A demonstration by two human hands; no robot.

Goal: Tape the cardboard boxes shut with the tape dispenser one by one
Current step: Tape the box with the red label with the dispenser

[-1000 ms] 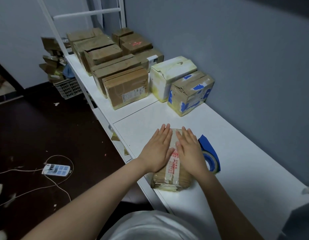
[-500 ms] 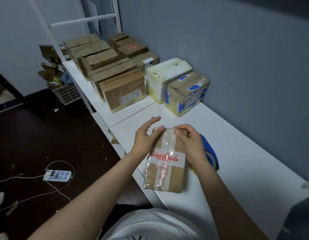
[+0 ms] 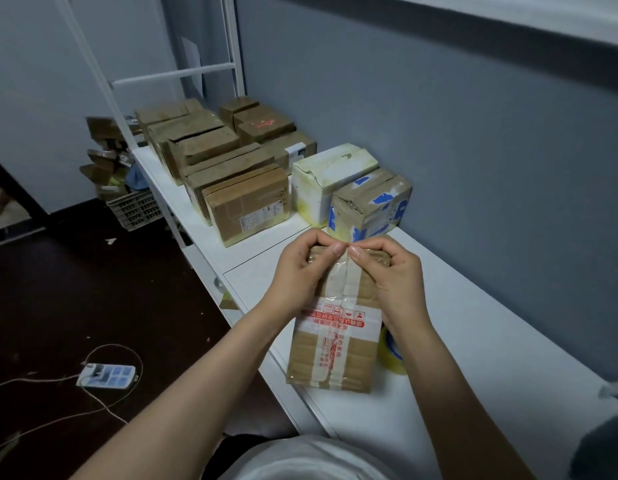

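A small brown cardboard box [image 3: 335, 344], crossed with clear tape and a white red-printed strip, is tilted up on its near edge at the front of the white table [image 3: 474, 341]. My left hand [image 3: 300, 275] grips its upper left corner, thumb on the top face. My right hand [image 3: 390, 275] grips the upper right corner, and both thumbs meet on the tape at the top edge. The tape dispenser [image 3: 392, 351], blue with a yellowish roll, lies on the table just right of the box, mostly hidden behind it and my right wrist.
Several more cardboard boxes stand in rows at the far left of the table [image 3: 245, 202], with a white box [image 3: 328, 174] and a blue-taped box [image 3: 373, 202] near the wall. A power strip [image 3: 106, 375] with cables lies on the dark floor. A crate [image 3: 134, 209] stands beyond.
The box was lying flat under both flat palms. Both hands then took its far end and lifted it, so it now tilts up toward me with the thumbs on the tape.
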